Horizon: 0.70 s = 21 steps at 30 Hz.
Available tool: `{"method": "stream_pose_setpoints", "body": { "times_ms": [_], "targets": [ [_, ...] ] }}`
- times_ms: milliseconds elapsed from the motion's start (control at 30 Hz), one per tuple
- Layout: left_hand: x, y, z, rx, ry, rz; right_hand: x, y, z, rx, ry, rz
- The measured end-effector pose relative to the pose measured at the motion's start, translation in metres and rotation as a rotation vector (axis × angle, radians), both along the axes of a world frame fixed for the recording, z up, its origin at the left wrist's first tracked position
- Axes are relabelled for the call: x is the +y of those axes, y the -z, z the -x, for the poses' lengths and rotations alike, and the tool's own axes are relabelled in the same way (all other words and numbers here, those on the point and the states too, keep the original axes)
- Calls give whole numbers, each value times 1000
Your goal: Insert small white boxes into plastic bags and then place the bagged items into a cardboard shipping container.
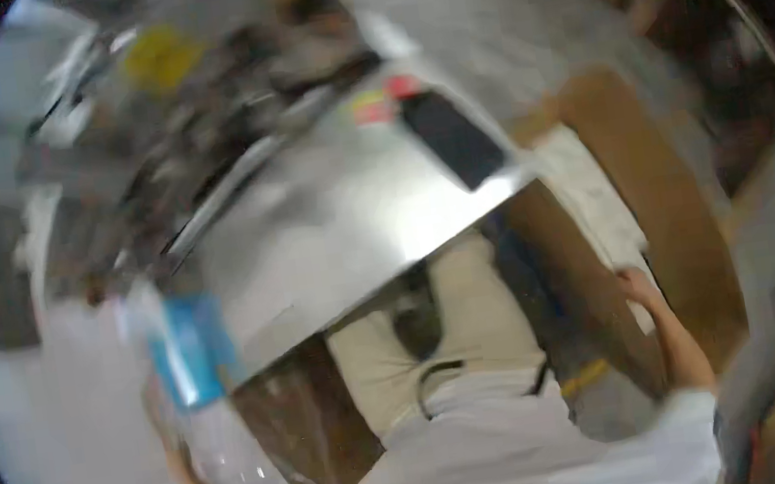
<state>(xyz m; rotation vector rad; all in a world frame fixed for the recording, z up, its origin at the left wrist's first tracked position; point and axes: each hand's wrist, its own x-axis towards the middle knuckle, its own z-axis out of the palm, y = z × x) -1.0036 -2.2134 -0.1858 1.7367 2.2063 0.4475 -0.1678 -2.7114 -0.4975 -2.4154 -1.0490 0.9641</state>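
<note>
My right hand [638,286] reaches to the near end of a long white bundle [594,198] lying in an open cardboard box [674,202]. Its fingers curl over the bundle's edge, though blur softens them. On the other side, my left hand [167,426] is smeared by motion, beside a shiny blue packet [187,354]. Whether it touches or holds that packet does not show. Beneath it spreads clear or white plastic [229,452].
A shiny metal worktop [308,243] lies in front of my lap, with a dark flat object [454,137] and small red and yellow pieces [371,107] on it. Blurred dark machinery [231,115] stands beyond. White surfaces [49,438] fill the left.
</note>
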Motion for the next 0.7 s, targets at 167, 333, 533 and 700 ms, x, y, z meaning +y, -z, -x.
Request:
{"method": "stream_pose_setpoints", "body": {
  "times_ms": [167,333,533,700],
  "targets": [
    [70,7,-85,-347,336,-120,18,-71,-31,33,118,-188],
    [119,41,-73,-398,144,-187,79,-141,-13,1,24,-281],
    [135,50,-83,-398,293,-516,128,-221,48,69,63,-394],
    [121,31,-93,-468,121,-702,176,-250,74,-75,-12,-439]
  ]
}}
